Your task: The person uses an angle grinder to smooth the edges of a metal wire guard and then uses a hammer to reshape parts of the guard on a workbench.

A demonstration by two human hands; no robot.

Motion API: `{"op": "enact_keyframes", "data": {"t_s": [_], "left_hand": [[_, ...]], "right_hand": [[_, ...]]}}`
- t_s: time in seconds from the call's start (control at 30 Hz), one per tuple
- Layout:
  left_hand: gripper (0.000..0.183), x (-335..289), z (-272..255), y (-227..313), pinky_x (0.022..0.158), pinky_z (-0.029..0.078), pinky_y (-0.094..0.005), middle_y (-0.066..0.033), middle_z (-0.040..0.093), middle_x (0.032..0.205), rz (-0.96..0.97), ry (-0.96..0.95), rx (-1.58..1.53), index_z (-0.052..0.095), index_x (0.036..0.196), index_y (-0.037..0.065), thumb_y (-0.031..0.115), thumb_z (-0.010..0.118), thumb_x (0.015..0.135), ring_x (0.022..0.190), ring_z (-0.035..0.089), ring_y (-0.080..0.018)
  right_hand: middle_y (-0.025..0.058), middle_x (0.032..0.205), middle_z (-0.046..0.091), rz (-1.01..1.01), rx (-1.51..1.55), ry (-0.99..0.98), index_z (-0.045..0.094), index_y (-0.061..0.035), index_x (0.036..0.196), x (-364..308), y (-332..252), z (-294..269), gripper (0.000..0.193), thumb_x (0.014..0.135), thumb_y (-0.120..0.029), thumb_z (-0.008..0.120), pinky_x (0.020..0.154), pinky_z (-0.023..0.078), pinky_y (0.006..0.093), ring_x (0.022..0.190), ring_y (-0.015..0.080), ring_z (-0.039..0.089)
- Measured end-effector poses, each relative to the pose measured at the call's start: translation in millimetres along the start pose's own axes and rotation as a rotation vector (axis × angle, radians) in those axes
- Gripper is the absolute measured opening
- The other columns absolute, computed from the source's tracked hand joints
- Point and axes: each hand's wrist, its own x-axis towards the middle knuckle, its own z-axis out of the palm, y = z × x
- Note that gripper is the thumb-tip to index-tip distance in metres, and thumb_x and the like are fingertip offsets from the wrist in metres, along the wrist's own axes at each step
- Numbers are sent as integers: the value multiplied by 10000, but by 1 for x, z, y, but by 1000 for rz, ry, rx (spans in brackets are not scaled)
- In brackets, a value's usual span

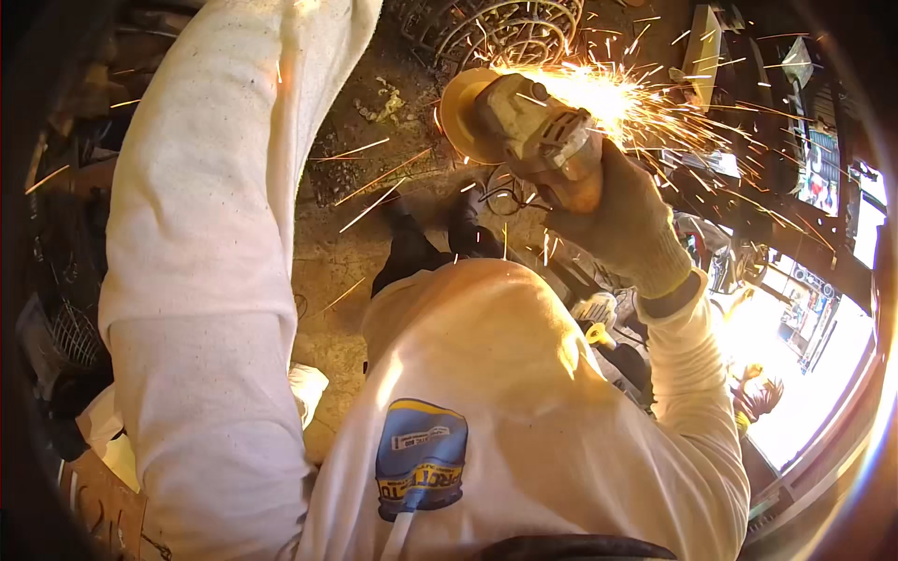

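My right hand (625,222), in a knit work glove, is closed around the body of an angle grinder (538,131). Its round disc (460,112) sits at the left end of the tool. Bright orange sparks (617,93) fly from the grinder toward the right and downward. My left arm in a white sleeve (215,234) reaches up past the top edge, so my left hand is out of sight. Curved metal bars of a scrollwork piece (505,33) lie just beyond the grinder.
Below are my white shirt with a blue and yellow patch (421,463), dark trousers and shoes (463,229) on a dirty concrete floor (327,252). Wire mesh and dark clutter (70,327) sit at the left. Metal frames and a sunlit opening (804,346) are at the right.
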Motion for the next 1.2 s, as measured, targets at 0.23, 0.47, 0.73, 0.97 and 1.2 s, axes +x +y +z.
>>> {"op": "enact_keyframes", "data": {"t_s": [0.23, 0.47, 0.73, 0.97, 1.2], "left_hand": [[834, 37, 34, -32, 1023, 496, -449, -238, 683, 1254, 85, 257, 367, 706, 1236, 5, 750, 480, 936, 1176, 640, -380], [739, 36, 24, -17, 1063, 468, -463, -243, 628, 1343, 57, 184, 334, 662, 1350, 116, 712, 424, 984, 1251, 598, -389], [800, 33, 19, -17, 1040, 497, -452, -247, 631, 1349, -64, 135, 206, 673, 1289, 13, 713, 513, 937, 1232, 613, -391], [687, 12, 4, 3, 1030, 500, -446, -243, 628, 1345, -1, 37, 247, 682, 1306, 107, 673, 456, 988, 1207, 627, -392], [572, 49, 38, -28, 1075, 469, -451, -169, 640, 1348, 260, 114, 503, 659, 1354, 257, 634, 367, 1039, 1235, 611, -378]], "right_hand": [[147, 1167, 726, -129, 62, 28, 571, -27, 1343, 2, 18, 3, 653, 762, -182, 828, 910, 575, 365, 1050, 245, 722], [180, 1100, 728, -118, 157, 27, 563, -94, 1322, 5, 20, 8, 699, 722, -319, 843, 878, 576, 468, 1037, 390, 704], [185, 1100, 725, -239, 129, 49, 551, -105, 1331, 8, 24, 9, 705, 725, -330, 833, 882, 577, 474, 1033, 393, 702], [162, 1127, 731, -115, 6, 18, 577, -73, 1324, 4, 21, 1, 662, 748, -270, 837, 880, 578, 423, 1038, 325, 717], [164, 1101, 735, -152, 52, 49, 582, -67, 1305, 8, 30, 7, 639, 747, -262, 827, 850, 585, 430, 1004, 326, 726]]}}
